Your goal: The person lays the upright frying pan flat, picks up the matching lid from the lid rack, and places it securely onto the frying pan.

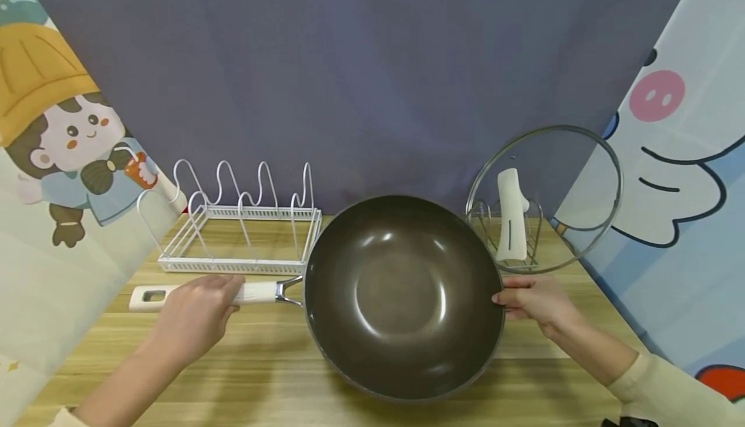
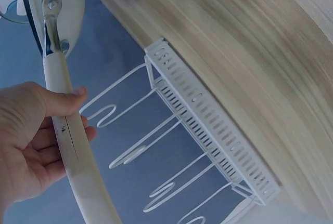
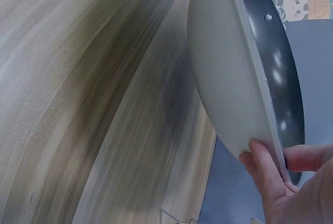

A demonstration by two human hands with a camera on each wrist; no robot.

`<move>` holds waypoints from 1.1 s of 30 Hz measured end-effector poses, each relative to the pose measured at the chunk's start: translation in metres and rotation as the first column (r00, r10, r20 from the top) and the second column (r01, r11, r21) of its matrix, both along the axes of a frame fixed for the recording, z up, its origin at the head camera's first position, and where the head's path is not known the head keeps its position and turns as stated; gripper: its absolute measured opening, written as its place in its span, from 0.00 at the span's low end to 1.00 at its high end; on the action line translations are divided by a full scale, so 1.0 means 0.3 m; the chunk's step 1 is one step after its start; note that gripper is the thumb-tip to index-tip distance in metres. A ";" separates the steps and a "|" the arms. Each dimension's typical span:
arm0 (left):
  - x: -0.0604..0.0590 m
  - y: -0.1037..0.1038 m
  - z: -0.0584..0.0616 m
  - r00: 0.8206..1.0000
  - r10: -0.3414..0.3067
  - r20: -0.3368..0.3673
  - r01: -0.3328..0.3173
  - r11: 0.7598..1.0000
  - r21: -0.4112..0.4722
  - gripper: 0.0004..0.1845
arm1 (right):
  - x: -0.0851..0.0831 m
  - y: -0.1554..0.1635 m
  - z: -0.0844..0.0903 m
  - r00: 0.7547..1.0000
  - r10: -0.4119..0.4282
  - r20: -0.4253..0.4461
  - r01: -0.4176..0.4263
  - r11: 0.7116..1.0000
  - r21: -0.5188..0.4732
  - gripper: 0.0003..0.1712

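Observation:
A large wok (image 1: 401, 297) with a dark inside and a pale outside is held up above the table, its handle pointing left. My left hand (image 1: 198, 314) grips the cream handle (image 1: 259, 292); in the left wrist view the thumb lies across the handle (image 2: 65, 125) and the fingers curl round behind. On the opposite side, my right hand (image 1: 538, 301) pinches the rim. The right wrist view shows its thumb inside the wok and its fingers against the pale outer wall (image 3: 223, 78).
Behind the handle stands a white wire rack (image 1: 233, 265) with upright loops. A glass lid (image 1: 559, 200) with a cream knob (image 1: 512, 217) leans upright in a small wire stand (image 1: 535, 246) at the back right. A dark curtain (image 1: 378, 77) closes off the back of the wooden table (image 1: 268, 375).

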State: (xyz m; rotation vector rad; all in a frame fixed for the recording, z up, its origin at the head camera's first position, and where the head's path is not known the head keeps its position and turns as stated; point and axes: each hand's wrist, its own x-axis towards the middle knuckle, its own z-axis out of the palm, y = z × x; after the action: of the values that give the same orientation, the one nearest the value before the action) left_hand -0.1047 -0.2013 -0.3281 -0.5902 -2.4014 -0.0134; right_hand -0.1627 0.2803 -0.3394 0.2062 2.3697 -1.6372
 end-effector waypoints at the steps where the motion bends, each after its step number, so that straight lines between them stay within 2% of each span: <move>1: 0.000 0.000 -0.001 1.000 -0.005 -0.007 0.005 1.000 -0.002 0.20 | 0.000 -0.001 -0.003 1.000 0.000 -0.004 0.000 1.000 -0.006 0.37; 7: -0.006 -0.001 -0.003 0.999 -0.024 -0.034 0.023 1.000 -0.007 0.21 | 0.001 -0.004 -0.013 0.999 -0.035 -0.027 0.034 0.999 -0.036 0.35; 14: 0.000 -0.005 -0.006 0.999 -0.020 -0.032 0.019 1.000 -0.010 0.20 | 0.005 -0.007 -0.014 0.998 -0.047 -0.042 0.049 0.998 0.041 0.32; 23: 0.002 -0.007 -0.006 1.000 0.007 0.028 -0.007 1.000 0.000 0.17 | 0.002 -0.008 -0.021 0.998 -0.044 -0.048 0.046 0.998 0.042 0.30; 33: -0.002 -0.008 -0.005 0.994 0.034 0.102 -0.033 0.999 -0.016 0.22 | 0.002 -0.014 -0.032 0.997 -0.054 -0.060 0.056 0.998 0.029 0.29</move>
State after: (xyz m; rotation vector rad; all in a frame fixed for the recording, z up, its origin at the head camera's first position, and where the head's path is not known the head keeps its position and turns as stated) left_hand -0.1054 -0.2036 -0.3295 -0.5680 -2.5118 -0.0123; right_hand -0.1620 0.2760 -0.3491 0.2346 2.4554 -1.6538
